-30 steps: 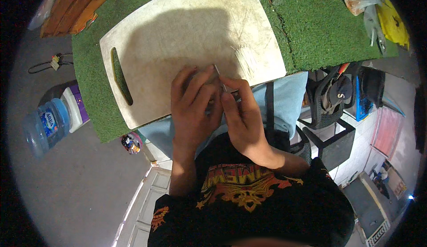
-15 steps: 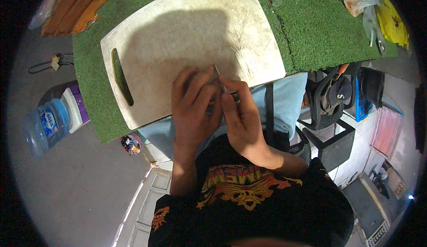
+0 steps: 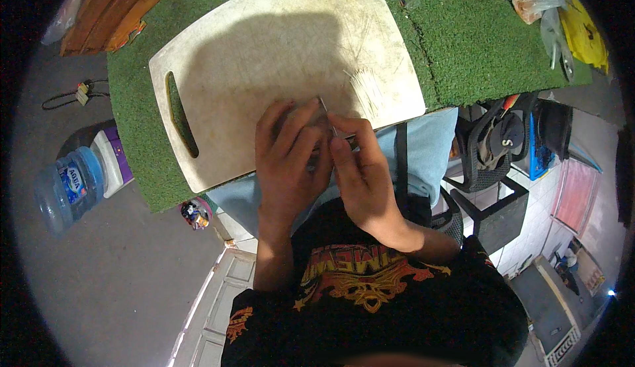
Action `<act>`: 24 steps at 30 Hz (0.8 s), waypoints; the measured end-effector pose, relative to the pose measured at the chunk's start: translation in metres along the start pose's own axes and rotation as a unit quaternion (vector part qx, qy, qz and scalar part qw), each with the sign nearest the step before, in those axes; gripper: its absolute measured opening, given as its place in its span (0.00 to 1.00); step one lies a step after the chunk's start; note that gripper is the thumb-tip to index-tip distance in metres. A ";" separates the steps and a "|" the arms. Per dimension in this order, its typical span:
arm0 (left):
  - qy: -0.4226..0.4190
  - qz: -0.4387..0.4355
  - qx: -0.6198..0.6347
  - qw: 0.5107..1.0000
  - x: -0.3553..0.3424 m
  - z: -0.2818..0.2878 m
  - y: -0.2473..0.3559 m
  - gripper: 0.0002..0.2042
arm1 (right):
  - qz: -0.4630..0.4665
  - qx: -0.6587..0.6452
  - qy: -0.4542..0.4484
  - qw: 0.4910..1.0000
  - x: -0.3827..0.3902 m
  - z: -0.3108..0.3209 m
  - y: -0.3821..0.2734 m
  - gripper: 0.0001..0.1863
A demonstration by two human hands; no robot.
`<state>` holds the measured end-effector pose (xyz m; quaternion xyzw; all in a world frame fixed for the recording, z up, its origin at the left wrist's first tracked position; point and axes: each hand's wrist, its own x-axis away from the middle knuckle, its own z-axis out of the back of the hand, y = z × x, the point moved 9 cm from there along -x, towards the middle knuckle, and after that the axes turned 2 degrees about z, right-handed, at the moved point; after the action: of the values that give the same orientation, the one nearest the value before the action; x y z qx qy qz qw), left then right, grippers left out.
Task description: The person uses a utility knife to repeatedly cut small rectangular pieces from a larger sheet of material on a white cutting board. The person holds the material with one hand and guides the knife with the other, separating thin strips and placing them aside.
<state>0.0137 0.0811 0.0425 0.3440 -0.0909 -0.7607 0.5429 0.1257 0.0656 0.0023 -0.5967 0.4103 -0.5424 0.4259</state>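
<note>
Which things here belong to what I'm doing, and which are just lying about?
Seemingly in use:
- thin rod, pinched in your right hand
- thin pale sticks
- cutting board beneath them

Apparently lying about:
- clear plastic bottle
- yellow plastic
- dark cap

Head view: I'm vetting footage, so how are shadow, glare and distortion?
Head view: broad shadow darkens much of the white cutting board; head view: a small bright spot glares at far right; head view: fisheye distortion bows the green mat at left.

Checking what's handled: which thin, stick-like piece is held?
The single thin piece between left hand and right hand; the other pieces lie bunched on the pale board.
</note>
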 end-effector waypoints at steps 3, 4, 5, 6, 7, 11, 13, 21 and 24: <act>-0.012 0.006 -0.002 1.000 0.000 -0.001 0.001 0.11 | -0.012 -0.013 0.001 1.000 0.000 0.000 0.000 0.14; -0.017 0.007 -0.003 1.000 0.000 -0.001 0.001 0.11 | -0.013 -0.018 0.000 1.000 0.000 0.000 0.000 0.14; -0.022 0.009 -0.005 1.000 0.000 -0.001 0.001 0.11 | -0.015 -0.026 -0.002 1.000 0.001 -0.001 0.000 0.14; -0.024 0.009 -0.003 1.000 -0.001 -0.001 0.002 0.12 | -0.015 -0.019 -0.001 1.000 0.001 -0.001 -0.001 0.14; -0.027 0.008 -0.002 1.000 -0.001 0.000 0.002 0.12 | -0.017 -0.016 0.000 1.000 0.001 0.000 0.000 0.14; -0.042 0.014 0.000 0.999 -0.003 0.000 0.002 0.13 | -0.005 -0.006 0.005 1.000 0.001 0.001 -0.001 0.14; -0.044 0.017 0.000 0.999 -0.004 0.000 0.002 0.13 | 0.006 0.002 0.005 1.000 0.001 0.001 -0.002 0.13; -0.058 0.027 0.000 0.998 -0.005 0.001 0.001 0.12 | 0.002 -0.012 0.003 1.000 0.001 0.000 -0.001 0.12; -0.056 0.025 0.001 0.998 -0.004 0.002 0.002 0.12 | 0.000 -0.014 0.007 1.000 0.003 0.000 -0.002 0.12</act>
<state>0.0146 0.0838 0.0467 0.2990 -0.1301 -0.7647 0.5558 0.1260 0.0636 0.0045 -0.5988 0.4208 -0.5408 0.4147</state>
